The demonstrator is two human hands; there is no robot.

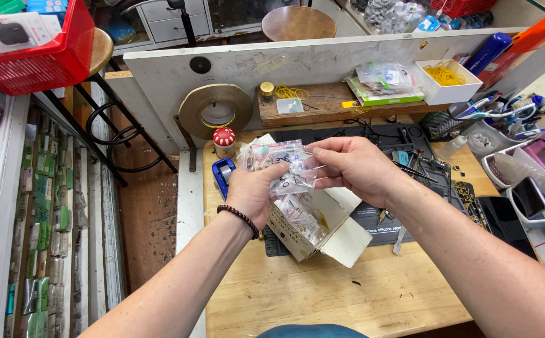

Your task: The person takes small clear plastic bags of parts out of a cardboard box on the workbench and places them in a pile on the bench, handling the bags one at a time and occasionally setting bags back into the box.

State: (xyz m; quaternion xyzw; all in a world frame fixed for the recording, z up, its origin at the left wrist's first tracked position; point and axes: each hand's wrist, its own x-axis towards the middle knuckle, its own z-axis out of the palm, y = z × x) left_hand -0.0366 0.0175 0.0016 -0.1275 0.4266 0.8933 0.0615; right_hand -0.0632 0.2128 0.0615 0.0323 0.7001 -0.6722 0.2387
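Note:
My left hand [252, 191] and my right hand [351, 165] together hold a bunch of small clear plastic bags [280, 161] with tiny parts inside, above an open white cardboard box [320, 233]. The box lies on the wooden table [322, 294] and contains more of the same small bags [300, 215]. My left wrist wears a dark bead bracelet [240, 216]. Right thumb and fingers pinch the bags' right edge; left fingers grip the lower left.
A dark work mat [372, 216] with tweezers and tools lies under the box. A large tape roll [215, 110], a mushroom-shaped red container [224, 141], a blue tape dispenser [222, 173], a red basket [41, 53], pens and phones [504, 219] at the right surround the spot.

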